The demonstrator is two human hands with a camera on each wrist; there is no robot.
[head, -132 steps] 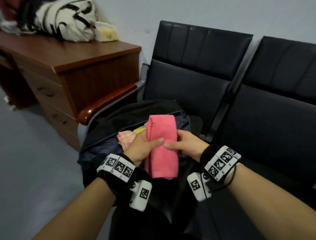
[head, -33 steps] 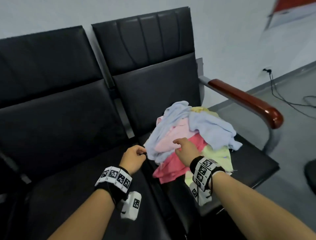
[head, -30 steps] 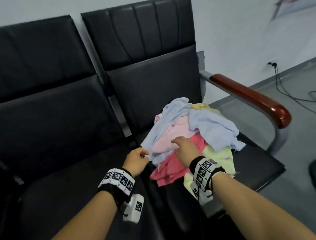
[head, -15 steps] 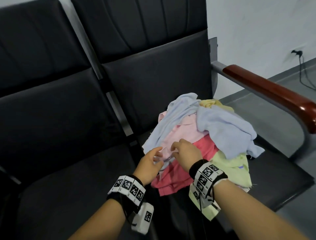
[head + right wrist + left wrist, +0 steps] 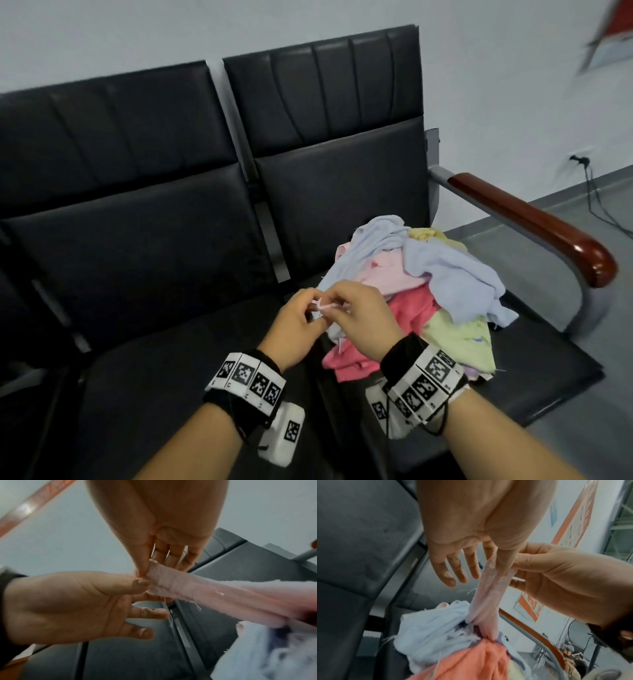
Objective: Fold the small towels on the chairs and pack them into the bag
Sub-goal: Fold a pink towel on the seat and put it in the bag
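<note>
A heap of small towels [image 5: 442,287] lies on the right-hand black chair seat [image 5: 548,370]: pale blue on top, pale pink, coral and yellow-green beneath. At the heap's near left edge both hands meet. My left hand [image 5: 313,308] and right hand [image 5: 337,306] each pinch the same corner of the pale pink towel [image 5: 397,277] between thumb and forefinger. In the left wrist view the pink towel [image 5: 488,595] stretches taut up from under the blue towel [image 5: 433,628]. The right wrist view shows the pink towel [image 5: 205,595] held by both thumbs. The bag is out of view.
The middle chair seat [image 5: 178,377] to the left of the heap is bare black leather. A wooden-topped armrest [image 5: 534,222] borders the right chair. Grey floor and a wall cable [image 5: 596,192] lie beyond it.
The view swung from the bag and the folded coral towel to the heap. Both hands reached its left edge, took the pink towel's corner and lifted it.
</note>
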